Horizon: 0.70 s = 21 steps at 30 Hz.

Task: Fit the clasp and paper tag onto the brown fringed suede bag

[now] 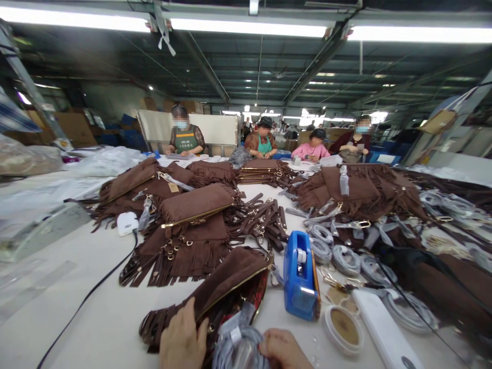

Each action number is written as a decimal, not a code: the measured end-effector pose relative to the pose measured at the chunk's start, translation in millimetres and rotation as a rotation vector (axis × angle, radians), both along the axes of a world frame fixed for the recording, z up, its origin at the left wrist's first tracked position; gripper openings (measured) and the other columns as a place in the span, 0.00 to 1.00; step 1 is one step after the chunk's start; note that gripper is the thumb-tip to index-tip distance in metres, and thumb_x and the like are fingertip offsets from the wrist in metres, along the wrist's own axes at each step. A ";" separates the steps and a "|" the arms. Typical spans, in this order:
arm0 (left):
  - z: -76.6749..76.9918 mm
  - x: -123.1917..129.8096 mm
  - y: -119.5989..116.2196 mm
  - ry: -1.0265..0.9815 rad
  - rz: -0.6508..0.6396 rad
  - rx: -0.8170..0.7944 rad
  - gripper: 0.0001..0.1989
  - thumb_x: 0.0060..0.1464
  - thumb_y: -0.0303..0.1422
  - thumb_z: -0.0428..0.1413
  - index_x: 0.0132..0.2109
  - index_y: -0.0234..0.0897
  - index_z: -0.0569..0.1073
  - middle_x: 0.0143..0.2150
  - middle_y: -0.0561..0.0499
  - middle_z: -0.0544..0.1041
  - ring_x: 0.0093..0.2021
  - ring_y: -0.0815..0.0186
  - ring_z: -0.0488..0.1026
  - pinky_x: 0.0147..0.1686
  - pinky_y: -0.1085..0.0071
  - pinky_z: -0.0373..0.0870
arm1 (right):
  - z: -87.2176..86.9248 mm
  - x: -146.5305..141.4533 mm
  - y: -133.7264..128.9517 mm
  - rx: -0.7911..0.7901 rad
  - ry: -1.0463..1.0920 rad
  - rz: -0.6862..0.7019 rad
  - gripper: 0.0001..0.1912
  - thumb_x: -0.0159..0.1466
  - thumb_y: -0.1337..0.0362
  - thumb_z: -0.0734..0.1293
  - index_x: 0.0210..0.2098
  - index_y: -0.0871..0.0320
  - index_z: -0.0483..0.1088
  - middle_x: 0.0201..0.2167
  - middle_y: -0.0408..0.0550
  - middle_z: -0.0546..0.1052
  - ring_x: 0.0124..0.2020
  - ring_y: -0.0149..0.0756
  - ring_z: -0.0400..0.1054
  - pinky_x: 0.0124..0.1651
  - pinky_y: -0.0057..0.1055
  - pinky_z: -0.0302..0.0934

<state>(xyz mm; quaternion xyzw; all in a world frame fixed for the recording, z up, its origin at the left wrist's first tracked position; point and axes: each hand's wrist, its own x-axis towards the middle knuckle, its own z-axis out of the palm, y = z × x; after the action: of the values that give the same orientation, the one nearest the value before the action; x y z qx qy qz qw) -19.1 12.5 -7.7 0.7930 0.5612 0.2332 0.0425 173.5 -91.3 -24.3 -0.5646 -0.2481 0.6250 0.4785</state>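
A brown fringed bag [219, 279] lies at the front of the table, its gold zipper open and a patterned red lining showing. My left hand [183, 335] rests on the bag's near edge, fingers pressed around the brown material. Just right of it, my right hand [282, 348] pinches a coiled grey strap [240, 351] wrapped in clear plastic, at the bag's opening. Beyond the bag are a stack of brown fringed bags [200, 205] and a pile of short brown straps [271, 220]. A blue tape dispenser [302, 274] stands to the right.
Grey coiled straps [346, 259], a round tub [343, 329] and a long white device [386, 328] lie at the right. More bags [361, 187] are piled behind them. A white device [127, 224] with a black cord sits left. Several people work across the table.
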 end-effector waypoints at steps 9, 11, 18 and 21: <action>20.7 -15.7 2.4 -0.381 -0.177 -0.162 0.11 0.51 0.40 0.50 0.36 0.41 0.72 0.32 0.53 0.75 0.34 0.66 0.74 0.34 0.76 0.68 | 58.8 3.6 33.1 -0.050 -0.044 -0.087 0.10 0.45 0.60 0.59 0.12 0.57 0.57 0.04 0.34 0.54 0.06 0.20 0.43 0.10 0.20 0.31; 38.4 -13.0 0.1 -0.466 -0.209 -0.190 0.11 0.49 0.41 0.51 0.34 0.41 0.73 0.31 0.53 0.75 0.33 0.66 0.73 0.34 0.77 0.68 | 66.8 7.1 41.4 -0.055 -0.069 -0.112 0.09 0.45 0.62 0.59 0.13 0.57 0.56 0.04 0.34 0.54 0.06 0.20 0.43 0.10 0.20 0.32; 93.4 2.2 -7.1 -0.885 -0.054 -0.619 0.13 0.40 0.41 0.58 0.32 0.37 0.73 0.23 0.54 0.73 0.28 0.63 0.71 0.27 0.74 0.68 | 63.5 -13.9 79.2 -0.072 -0.140 -0.229 0.05 0.47 0.68 0.59 0.26 0.59 0.62 0.08 0.33 0.58 0.09 0.24 0.50 0.11 0.19 0.41; 100.2 -3.1 -4.7 -1.093 0.083 -0.789 0.19 0.35 0.41 0.62 0.35 0.35 0.72 0.22 0.54 0.74 0.22 0.66 0.69 0.22 0.74 0.66 | 65.2 -22.7 86.1 0.048 -0.140 -0.282 0.10 0.50 0.69 0.60 0.33 0.60 0.64 0.19 0.38 0.67 0.20 0.27 0.62 0.21 0.22 0.57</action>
<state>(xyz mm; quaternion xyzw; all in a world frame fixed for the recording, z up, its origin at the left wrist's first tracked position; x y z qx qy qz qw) -22.2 7.9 92.5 0.4639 0.5323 0.3799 0.5976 150.8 -5.2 40.9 -0.6245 -0.2139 0.5046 0.5565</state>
